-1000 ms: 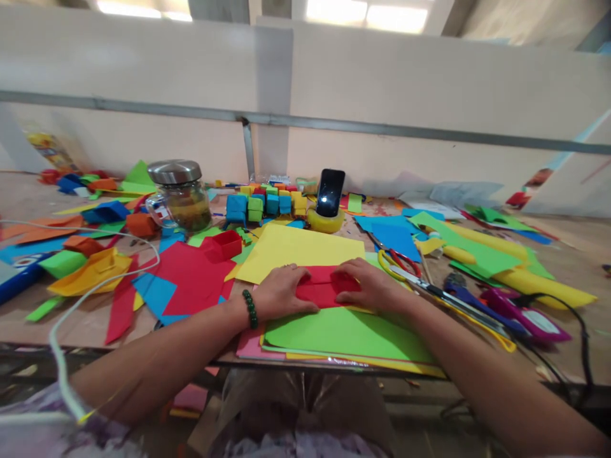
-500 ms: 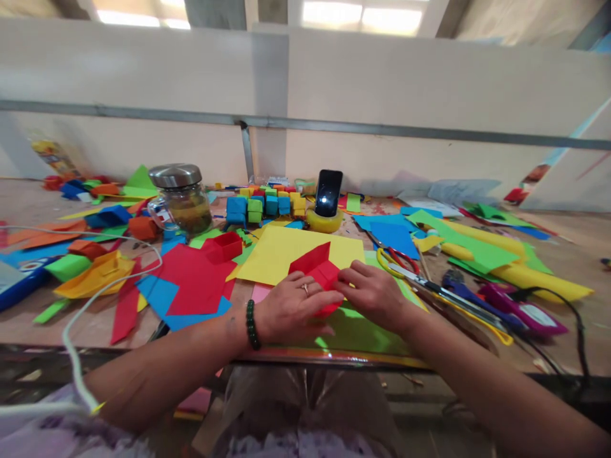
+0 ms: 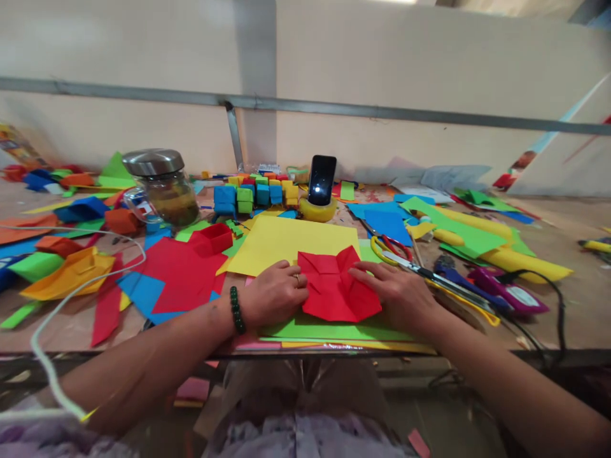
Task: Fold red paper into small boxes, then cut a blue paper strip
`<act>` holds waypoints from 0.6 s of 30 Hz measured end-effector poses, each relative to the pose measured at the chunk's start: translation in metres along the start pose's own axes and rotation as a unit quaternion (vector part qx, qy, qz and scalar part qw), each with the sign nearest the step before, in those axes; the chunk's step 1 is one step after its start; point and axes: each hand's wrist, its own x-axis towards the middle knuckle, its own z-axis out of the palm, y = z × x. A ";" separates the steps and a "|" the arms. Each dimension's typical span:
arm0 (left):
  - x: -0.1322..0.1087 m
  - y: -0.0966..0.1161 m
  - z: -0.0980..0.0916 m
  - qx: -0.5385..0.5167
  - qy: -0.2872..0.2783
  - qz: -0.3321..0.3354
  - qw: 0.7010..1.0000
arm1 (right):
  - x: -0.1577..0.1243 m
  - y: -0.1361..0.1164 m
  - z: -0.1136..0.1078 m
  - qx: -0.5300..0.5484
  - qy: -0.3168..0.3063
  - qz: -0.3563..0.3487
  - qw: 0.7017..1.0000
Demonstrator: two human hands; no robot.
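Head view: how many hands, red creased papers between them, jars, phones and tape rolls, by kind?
left hand and right hand: 2
red creased paper: 1
jar: 1
phone: 1
tape roll: 1
total: 6

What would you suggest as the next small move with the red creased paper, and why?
I would probably press the top flaps of the red paper flat along their creases. It lies creased on the green sheet, the left hand touches its left edge and the right hand its right edge, and its top corners stick up beside a notch.
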 end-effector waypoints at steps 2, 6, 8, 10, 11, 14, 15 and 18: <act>0.001 0.005 0.001 -0.004 0.006 -0.005 1.000 | -0.006 -0.003 -0.003 0.037 -0.003 -0.017 0.999; -0.001 0.004 0.007 -0.107 0.018 -0.026 0.994 | -0.012 -0.004 -0.005 0.131 -0.013 -0.036 0.991; -0.001 0.002 0.012 -0.173 0.023 -0.046 0.984 | -0.013 -0.003 -0.004 0.177 -0.010 -0.021 0.984; 0.000 0.001 0.016 -0.250 0.039 -0.081 0.964 | -0.013 -0.003 -0.002 0.228 -0.003 0.007 0.974; 0.002 0.001 0.017 -0.291 0.047 -0.100 0.950 | -0.012 -0.004 -0.001 0.260 0.004 0.030 0.965; 0.007 0.003 0.019 -0.359 0.053 -0.178 0.915 | -0.007 -0.007 0.000 0.352 0.008 0.137 0.926; 0.009 0.004 0.019 -0.358 0.048 -0.209 0.909 | -0.004 -0.008 0.000 0.369 -0.002 0.179 0.912; 0.014 0.007 0.018 -0.350 0.041 -0.283 0.892 | 0.003 -0.011 -0.001 0.375 -0.042 0.287 0.881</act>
